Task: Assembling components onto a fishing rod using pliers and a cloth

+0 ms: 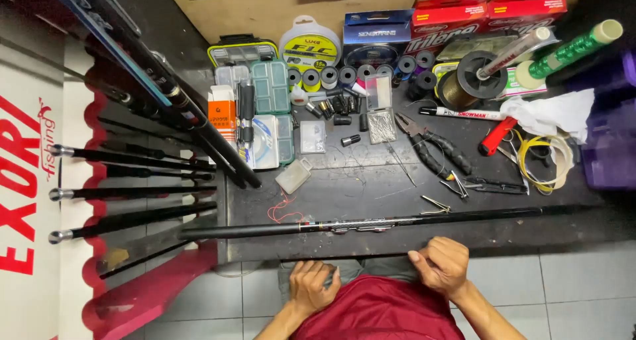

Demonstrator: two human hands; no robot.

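Both hands sit low in the view, at the near edge of the bench (371, 174). The left hand (313, 287) rests over the lap with its fingers curled loosely inward; whether it pinches anything is too small to tell. The right hand (440, 264) is half closed, its fingertips drawn together near a thin dark rod section (344, 256) that runs along the bench edge between the two hands; I cannot tell if it truly grips it. Beneath the forearms shows a red garment (381, 313).

Just beyond the hands a long black fishing rod (371, 222) lies across the dark bench, left to right, touched by neither hand. A tangle of red thread (283, 211) lies just beside it. Farther back lie black-handled pliers (434, 145), small tweezers (434, 204), a marker pen (460, 113) and a red-handled cutter (497, 136). A coil of yellow line (543, 158) sits to the right, near a white cloth (553, 111). A row of small line spools (338, 75) and a green compartment box (269, 85) stand toward the back, before boxed line in blue and red packages. At the left, several dark rods (132, 156) lean out over a red-and-white banner (26, 181).
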